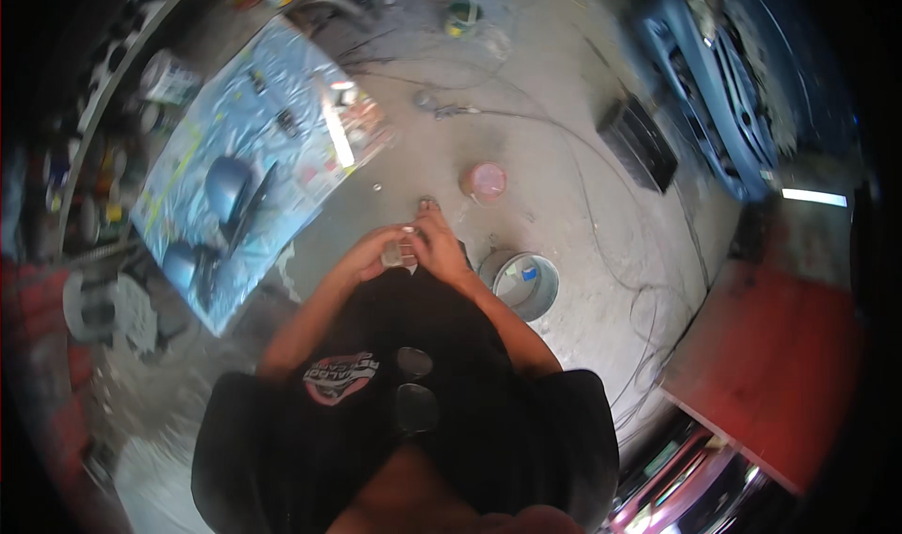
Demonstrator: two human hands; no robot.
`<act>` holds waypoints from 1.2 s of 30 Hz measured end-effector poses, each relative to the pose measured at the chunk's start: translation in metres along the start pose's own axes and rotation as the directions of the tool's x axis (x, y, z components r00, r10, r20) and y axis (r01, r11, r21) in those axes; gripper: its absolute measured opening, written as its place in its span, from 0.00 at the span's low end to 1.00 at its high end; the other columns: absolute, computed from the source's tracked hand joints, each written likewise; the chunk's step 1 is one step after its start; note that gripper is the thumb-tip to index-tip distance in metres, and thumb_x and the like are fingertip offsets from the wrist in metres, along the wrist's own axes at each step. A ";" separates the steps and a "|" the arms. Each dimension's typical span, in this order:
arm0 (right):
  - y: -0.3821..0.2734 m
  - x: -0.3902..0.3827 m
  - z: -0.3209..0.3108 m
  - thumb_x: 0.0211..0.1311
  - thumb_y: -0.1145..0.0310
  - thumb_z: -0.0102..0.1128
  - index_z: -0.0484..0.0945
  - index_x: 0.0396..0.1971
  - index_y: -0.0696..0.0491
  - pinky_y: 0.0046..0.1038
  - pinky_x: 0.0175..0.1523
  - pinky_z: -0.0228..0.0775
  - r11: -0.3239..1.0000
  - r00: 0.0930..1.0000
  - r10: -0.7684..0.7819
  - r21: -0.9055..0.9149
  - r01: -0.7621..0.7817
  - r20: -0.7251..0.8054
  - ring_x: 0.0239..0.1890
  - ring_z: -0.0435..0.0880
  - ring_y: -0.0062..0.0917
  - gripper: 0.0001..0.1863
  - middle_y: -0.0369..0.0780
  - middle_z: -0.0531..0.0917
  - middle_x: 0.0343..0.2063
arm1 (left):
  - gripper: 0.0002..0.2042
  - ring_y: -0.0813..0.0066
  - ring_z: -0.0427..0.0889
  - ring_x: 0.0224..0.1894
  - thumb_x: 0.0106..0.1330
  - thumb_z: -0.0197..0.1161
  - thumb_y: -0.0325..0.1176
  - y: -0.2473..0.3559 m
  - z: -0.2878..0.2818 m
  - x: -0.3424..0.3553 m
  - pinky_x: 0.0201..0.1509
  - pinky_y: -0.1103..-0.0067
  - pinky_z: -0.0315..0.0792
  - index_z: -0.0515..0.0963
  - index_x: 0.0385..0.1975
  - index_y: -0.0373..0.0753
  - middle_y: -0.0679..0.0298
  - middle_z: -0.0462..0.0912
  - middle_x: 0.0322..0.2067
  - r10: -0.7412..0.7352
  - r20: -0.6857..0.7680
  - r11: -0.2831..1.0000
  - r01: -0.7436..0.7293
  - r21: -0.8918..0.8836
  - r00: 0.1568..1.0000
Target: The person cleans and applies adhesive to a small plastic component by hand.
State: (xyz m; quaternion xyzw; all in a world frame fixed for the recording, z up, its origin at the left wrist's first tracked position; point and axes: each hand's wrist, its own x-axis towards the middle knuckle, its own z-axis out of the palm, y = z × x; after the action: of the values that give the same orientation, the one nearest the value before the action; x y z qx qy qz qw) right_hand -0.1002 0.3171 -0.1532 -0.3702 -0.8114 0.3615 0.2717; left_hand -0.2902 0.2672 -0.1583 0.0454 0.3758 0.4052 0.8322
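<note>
In front of my dark shirt, my left hand (372, 252) and my right hand (440, 248) come together with bent fingers. Between them is a small pale tan block-like piece (398, 253); blur hides its exact kind. The left hand grips it from the left side. My right fingers press against its right edge. Close to the right hand, a round metal bucket (539, 301) stands on the floor with a small blue item (529, 274) inside. Beyond the hands is a pinkish-red tub (487, 183).
At left, a table under blue plastic sheeting (282, 83) bears car mirror housings (228, 188). Thin hoses (587, 196) snake over the floor. To the right stand a black crate (639, 144), a blue car bumper (719, 102) and a red panel (766, 365).
</note>
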 end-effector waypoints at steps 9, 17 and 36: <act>0.005 0.004 -0.001 0.67 0.71 0.63 0.77 0.44 0.60 0.28 0.51 0.76 0.620 0.826 0.551 0.605 -0.500 0.118 0.41 0.87 0.27 0.11 0.43 0.85 0.39 | 0.20 0.73 0.81 0.31 0.67 0.70 0.42 -0.040 0.003 -0.022 0.32 0.74 0.82 0.71 0.49 0.36 0.64 0.78 0.33 0.066 -0.358 0.972 0.021 0.232 0.931; 0.031 0.052 -0.025 0.74 0.64 0.57 0.77 0.45 0.53 0.35 0.53 0.79 0.179 0.705 0.508 0.740 -0.649 0.495 0.44 0.87 0.31 0.09 0.41 0.85 0.40 | 0.22 0.77 0.80 0.30 0.67 0.70 0.38 -0.081 -0.009 -0.018 0.29 0.77 0.80 0.67 0.53 0.41 0.64 0.79 0.37 0.181 -0.705 0.974 -0.222 0.035 0.686; 0.284 0.089 0.068 0.71 0.61 0.63 0.79 0.44 0.51 0.28 0.51 0.74 0.231 0.615 0.484 0.587 -0.776 0.623 0.44 0.85 0.22 0.10 0.36 0.87 0.38 | 0.16 0.83 0.78 0.29 0.71 0.63 0.38 -0.083 -0.087 0.180 0.27 0.83 0.73 0.71 0.56 0.48 0.70 0.78 0.33 0.159 -0.643 0.981 -0.049 0.186 0.749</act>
State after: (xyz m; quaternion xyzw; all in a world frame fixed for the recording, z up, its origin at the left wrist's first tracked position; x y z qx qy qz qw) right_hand -0.0850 0.4935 -0.4020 -0.4337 -0.3464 0.8251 0.1057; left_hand -0.2247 0.3199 -0.3577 -0.0128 0.6704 0.4103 0.6181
